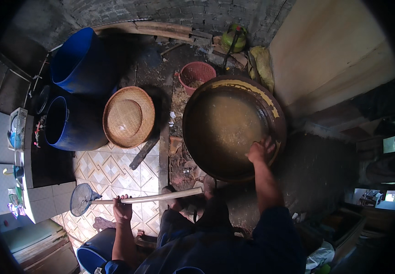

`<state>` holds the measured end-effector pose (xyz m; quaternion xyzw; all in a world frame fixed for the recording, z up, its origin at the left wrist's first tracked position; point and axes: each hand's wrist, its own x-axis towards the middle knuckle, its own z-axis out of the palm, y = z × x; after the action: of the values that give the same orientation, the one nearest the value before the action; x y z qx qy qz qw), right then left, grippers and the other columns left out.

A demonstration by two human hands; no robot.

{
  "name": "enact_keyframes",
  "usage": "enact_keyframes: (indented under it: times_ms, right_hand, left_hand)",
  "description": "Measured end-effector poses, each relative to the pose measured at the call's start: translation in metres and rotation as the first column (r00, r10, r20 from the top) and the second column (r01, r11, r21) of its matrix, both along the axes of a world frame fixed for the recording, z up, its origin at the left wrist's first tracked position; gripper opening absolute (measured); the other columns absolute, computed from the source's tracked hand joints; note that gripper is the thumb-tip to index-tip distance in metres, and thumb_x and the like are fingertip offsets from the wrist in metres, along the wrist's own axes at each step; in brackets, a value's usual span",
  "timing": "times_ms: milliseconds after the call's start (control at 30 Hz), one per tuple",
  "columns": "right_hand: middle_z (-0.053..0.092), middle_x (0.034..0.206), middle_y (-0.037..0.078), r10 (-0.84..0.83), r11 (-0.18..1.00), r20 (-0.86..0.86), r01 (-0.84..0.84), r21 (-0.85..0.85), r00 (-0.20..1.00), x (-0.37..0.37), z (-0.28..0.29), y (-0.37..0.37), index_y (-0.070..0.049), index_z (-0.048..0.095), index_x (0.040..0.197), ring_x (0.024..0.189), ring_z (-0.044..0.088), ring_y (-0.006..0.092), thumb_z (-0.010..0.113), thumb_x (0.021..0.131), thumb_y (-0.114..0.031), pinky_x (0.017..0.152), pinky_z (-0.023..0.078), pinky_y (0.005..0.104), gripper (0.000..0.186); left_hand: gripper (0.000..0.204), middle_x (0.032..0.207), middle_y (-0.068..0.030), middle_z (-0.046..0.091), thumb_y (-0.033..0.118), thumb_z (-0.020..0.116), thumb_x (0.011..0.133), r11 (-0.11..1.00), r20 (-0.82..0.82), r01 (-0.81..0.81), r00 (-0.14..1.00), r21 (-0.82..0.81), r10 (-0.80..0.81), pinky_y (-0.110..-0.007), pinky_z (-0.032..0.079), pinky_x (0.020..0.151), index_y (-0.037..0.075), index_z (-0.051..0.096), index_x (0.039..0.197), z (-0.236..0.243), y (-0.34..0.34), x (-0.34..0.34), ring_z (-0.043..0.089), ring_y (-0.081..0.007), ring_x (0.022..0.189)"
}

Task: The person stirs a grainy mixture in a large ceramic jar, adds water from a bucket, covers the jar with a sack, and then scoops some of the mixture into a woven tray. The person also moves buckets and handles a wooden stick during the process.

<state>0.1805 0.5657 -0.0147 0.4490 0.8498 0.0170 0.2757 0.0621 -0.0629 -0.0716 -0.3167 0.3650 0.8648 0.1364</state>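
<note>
A long pale-handled strainer with a round dark mesh head (81, 199) is held level in my left hand (123, 208), low on the left over the tiles. My right hand (259, 151) reaches into the near right part of a wide round dark vat (196, 154), its fingers apart at the cloudy liquid. The vat holds murky tan liquid with pale specks, and a yellowish crust lines its far rim. A woven bamboo tray (128, 117) with a raised round middle lies left of the vat.
Blue barrels (75, 129) stand at the left and lower left. A pink basket (196, 75), green gas cylinder (234, 39) and yellowish sack (262, 68) sit behind the vat. A dark piece of wood (144, 153) lies on the tiles. A pale board (329, 55) leans at the right.
</note>
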Motion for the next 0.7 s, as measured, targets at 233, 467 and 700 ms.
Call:
enact_keyframes:
  times_ms: [233, 467, 700]
  right_hand:
    - [0.037, 0.151, 0.020, -0.054, 0.901, -0.755, -0.295, -0.320, 0.654, 0.027, 0.060, -0.104, -0.012, 0.049, 0.141, 0.140, 0.035, 0.0380, 0.069, 0.086, -0.045, 0.116, 0.027, 0.0483, 0.067]
    - [0.059, 0.126, 0.022, 0.170, 0.464, -0.613, -0.612, -0.641, 0.772, 0.038, 0.092, -0.246, -0.005, 0.054, 0.132, 0.120, 0.055, 0.0397, 0.070, 0.083, -0.054, 0.099, 0.044, 0.0447, 0.071]
    - [0.064, 0.087, 0.018, -0.017, 0.388, -0.473, -0.431, -0.815, 0.881, 0.044, 0.074, -0.322, 0.001, 0.058, 0.100, 0.081, 0.064, 0.0257, 0.069, 0.086, -0.050, 0.074, 0.049, 0.0425, 0.054]
  left_hand:
    - [0.021, 0.092, -0.0058, 0.061, 0.038, 0.058, 0.099, 0.991, -0.091, 0.113, 0.990, 0.076, -0.106, -0.053, 0.046, 0.095, 0.016, 0.057, 0.101, 0.031, 0.029, -0.021, 0.060, -0.0310, 0.098]
    - [0.028, 0.105, -0.0097, 0.059, 0.036, 0.055, 0.100, 0.932, -0.224, 0.320, 0.934, 0.172, -0.279, -0.056, 0.047, 0.094, 0.016, 0.048, 0.118, 0.088, 0.076, -0.032, 0.060, -0.0354, 0.105]
    - [0.037, 0.132, -0.0154, 0.055, 0.037, 0.054, 0.101, 0.768, -0.208, 0.632, 0.741, -0.105, -0.638, -0.054, 0.044, 0.101, 0.017, 0.043, 0.130, 0.148, 0.056, -0.039, 0.054, -0.0338, 0.121]
